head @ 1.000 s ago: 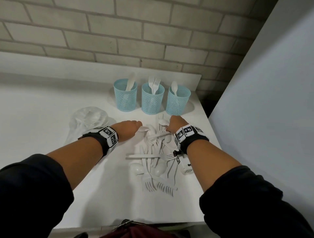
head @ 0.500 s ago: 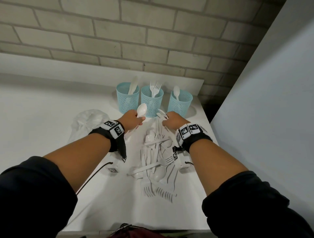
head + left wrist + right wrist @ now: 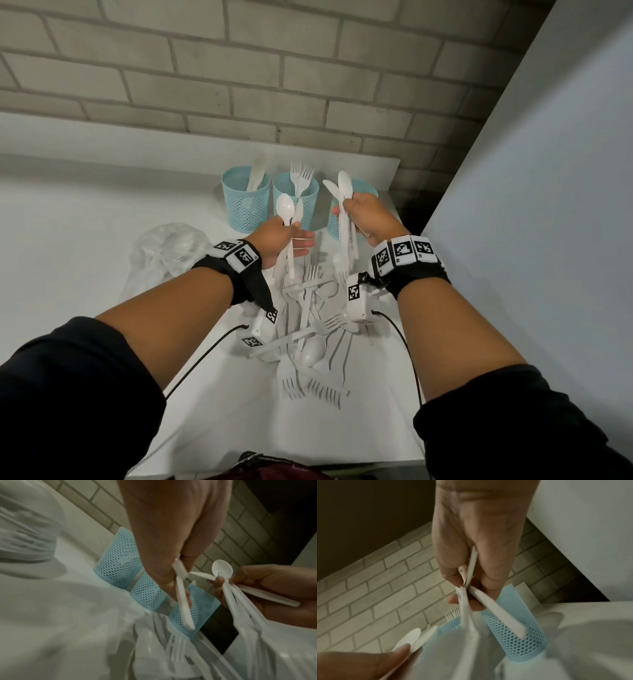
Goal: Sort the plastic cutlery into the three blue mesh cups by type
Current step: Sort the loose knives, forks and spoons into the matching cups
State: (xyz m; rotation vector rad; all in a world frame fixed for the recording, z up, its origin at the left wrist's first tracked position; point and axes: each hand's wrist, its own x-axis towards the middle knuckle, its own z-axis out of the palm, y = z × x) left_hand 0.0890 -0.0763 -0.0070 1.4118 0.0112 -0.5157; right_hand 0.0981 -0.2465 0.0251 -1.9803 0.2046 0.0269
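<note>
Three blue mesh cups stand in a row at the back: the left cup (image 3: 246, 198) holds a knife, the middle cup (image 3: 296, 197) holds forks, and the right cup (image 3: 334, 222) is mostly hidden behind my right hand. My left hand (image 3: 281, 236) is raised in front of the middle cup and grips a white spoon (image 3: 285, 206) and a knife (image 3: 299, 209) by their handles. My right hand (image 3: 364, 214) grips a bunch of white cutlery (image 3: 343, 185), a spoon among it, over the right cup (image 3: 518, 628). The loose cutlery pile (image 3: 308, 329) lies on the table below both wrists.
A crumpled clear plastic bag (image 3: 168, 253) lies left of the pile. The white table (image 3: 68, 240) ends close to the right cup. A grey panel (image 3: 531, 205) rises on the right. The brick wall (image 3: 239, 85) runs behind the cups.
Both hands have risen from the pile toward the cups. The left went from touching the pile to holding a spoon and knife; the right now holds a bunch.
</note>
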